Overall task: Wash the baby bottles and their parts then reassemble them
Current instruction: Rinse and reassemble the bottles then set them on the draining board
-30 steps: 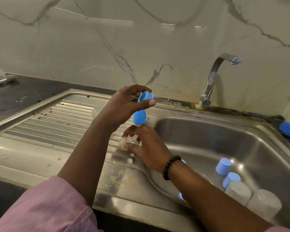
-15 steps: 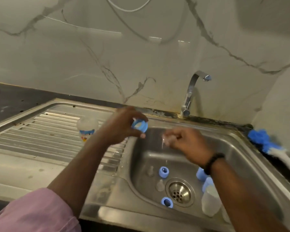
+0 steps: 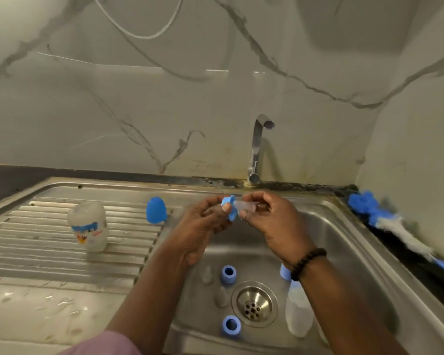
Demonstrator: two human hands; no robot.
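Marble-veined wall panels [image 3: 139,111] meet at a right-hand corner; dark tabletop [image 3: 8,178] below; white cable [image 3: 139,34] hanging

Blue parts, steel sink, veined marble

Blue rings [image 3: 228,274], blue cap [image 3: 156,210]; clear bottle [image 3: 88,226] has a blue-banded print; white wall [image 3: 139,111] has grey veins.

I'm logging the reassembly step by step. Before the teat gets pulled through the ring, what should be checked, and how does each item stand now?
1. Left hand grips blue ring: ok.
2. Right hand pinches clear teat: ok.
3. Teat tip lined up with the ring's hole: cannot tell, fingers hide it.
4. Washed bottle ready on the drainboard: ok, standing upright.
5. Blue cap within reach: ok, beside the basin edge.
6. Other parts finished: not ok, two rings and two teats lie in the basin.
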